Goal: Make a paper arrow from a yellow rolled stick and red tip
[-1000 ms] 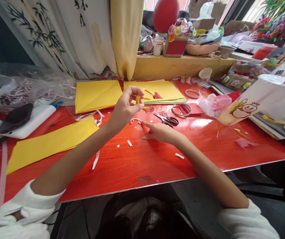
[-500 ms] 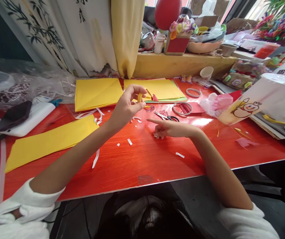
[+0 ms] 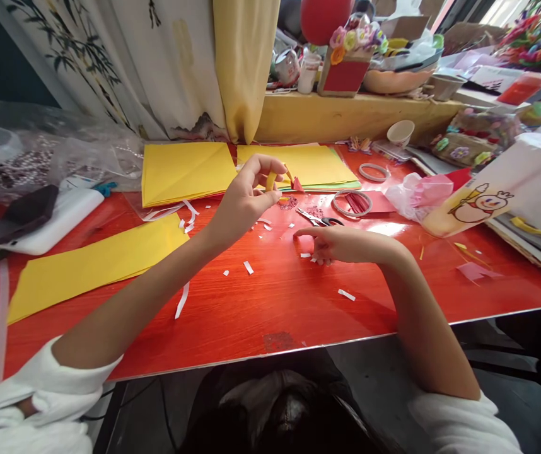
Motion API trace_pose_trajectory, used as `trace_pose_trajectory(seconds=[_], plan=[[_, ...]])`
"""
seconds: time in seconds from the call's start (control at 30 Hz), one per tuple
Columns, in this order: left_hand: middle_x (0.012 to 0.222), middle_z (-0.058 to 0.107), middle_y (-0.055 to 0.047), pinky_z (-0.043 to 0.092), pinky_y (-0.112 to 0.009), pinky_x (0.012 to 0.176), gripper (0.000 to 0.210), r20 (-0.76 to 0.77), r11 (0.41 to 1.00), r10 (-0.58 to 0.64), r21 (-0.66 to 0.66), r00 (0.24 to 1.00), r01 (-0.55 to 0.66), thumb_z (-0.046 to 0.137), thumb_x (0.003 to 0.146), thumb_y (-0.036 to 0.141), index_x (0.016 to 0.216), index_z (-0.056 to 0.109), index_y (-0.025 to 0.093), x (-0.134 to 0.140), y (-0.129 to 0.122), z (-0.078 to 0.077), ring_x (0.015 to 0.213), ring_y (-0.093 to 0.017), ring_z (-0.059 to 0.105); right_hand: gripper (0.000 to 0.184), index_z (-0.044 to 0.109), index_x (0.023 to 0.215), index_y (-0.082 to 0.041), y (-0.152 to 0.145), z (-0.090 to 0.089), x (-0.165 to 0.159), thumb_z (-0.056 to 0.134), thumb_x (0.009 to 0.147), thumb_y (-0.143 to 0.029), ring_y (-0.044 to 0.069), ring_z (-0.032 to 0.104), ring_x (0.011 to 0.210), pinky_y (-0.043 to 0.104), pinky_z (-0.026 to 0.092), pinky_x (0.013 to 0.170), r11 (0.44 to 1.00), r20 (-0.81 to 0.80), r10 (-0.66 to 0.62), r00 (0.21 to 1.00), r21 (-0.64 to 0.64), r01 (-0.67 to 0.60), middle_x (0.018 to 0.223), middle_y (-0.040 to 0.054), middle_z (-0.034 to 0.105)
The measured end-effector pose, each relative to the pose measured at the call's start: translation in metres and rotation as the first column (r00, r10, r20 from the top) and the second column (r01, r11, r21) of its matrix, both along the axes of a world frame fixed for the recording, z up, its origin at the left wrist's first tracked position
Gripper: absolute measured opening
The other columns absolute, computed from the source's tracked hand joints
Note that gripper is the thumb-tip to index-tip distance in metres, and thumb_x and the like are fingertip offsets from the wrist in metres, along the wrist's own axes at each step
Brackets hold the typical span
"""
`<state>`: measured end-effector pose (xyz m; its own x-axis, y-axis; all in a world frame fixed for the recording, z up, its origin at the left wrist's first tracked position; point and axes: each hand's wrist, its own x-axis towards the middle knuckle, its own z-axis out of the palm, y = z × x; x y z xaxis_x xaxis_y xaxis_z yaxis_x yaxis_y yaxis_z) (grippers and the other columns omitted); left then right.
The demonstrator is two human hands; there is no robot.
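Left hand (image 3: 248,194) pinches 1 curled yellow paper strip (image 3: 271,181); right hand (image 3: 349,243) half-curled, hold unclear; white drink cup (image 3: 519,180) shows 1 cartoon snowman (image 3: 481,205).

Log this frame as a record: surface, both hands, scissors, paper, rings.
surface: red table
left hand: raised, yellow strip between thumb and fingers
right hand: index finger extended, others curled near white scraps; whether it holds anything is unclear
scissors: just beyond right hand, partly hidden by it
paper: yellow stacks at table's far side; long yellow piece beside left forearm
rings: two, right of scissors
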<state>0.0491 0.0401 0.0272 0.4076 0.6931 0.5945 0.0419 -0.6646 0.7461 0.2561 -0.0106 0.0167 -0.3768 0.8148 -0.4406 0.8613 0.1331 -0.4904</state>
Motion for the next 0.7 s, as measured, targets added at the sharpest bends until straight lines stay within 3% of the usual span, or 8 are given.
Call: trace_pose_trajectory(seconds=[0.17,0.27,0.57,0.7], plan=[[0.097,0.054,-0.005,0.051,-0.026,0.066,0.026,-0.042,0.996,0.020,0.087,0.999,-0.017,0.045,0.074,0.008,0.097,0.051,0.020,-0.001,0.002,-0.001,0.088,-0.014,0.055,0.065,0.031,0.138,-0.017,-0.005,-0.003,-0.012,0.040,0.075,-0.007,0.014,0.049,0.058,0.025,0.029,0.051,0.964,0.346,0.093,0.933,0.204,-0.172,0.070,0.0045,0.061],[0.096,0.055,-0.004,0.051,-0.026,0.064,0.028,-0.052,0.992,0.021,0.129,0.998,-0.014,0.044,0.075,0.007,0.099,0.051,0.020,-0.001,0.003,-0.002,0.085,-0.013,0.056,0.062,0.027,0.140,-0.010,-0.012,-0.003,-0.019,0.035,0.079,-0.006,0.017,0.049,0.062,0.026,0.027,0.052,0.926,0.453,0.129,0.882,0.264,-0.271,0.077,0.0106,0.062],[0.093,0.055,-0.003,0.052,-0.025,0.063,0.028,-0.065,0.967,0.050,0.252,0.997,-0.033,0.043,0.079,0.007,0.101,0.048,0.023,-0.003,0.003,-0.001,0.084,-0.013,0.056,0.069,0.021,0.142,-0.004,-0.016,-0.002,-0.023,0.034,0.075,0.001,0.017,0.052,0.065,0.026,0.030,0.055,0.925,0.533,0.168,0.829,0.207,-0.320,0.087,0.0145,0.064],[0.092,0.056,-0.002,0.053,-0.025,0.064,0.029,-0.055,0.966,0.032,0.257,0.998,-0.017,0.043,0.078,0.006,0.101,0.048,0.024,-0.003,0.005,-0.002,0.085,-0.013,0.057,0.066,0.021,0.143,-0.008,-0.007,0.001,-0.016,0.036,0.079,-0.005,0.019,0.055,0.070,0.027,0.037,0.059,0.946,0.476,0.190,0.858,0.146,-0.291,0.086,0.0125,0.065]])
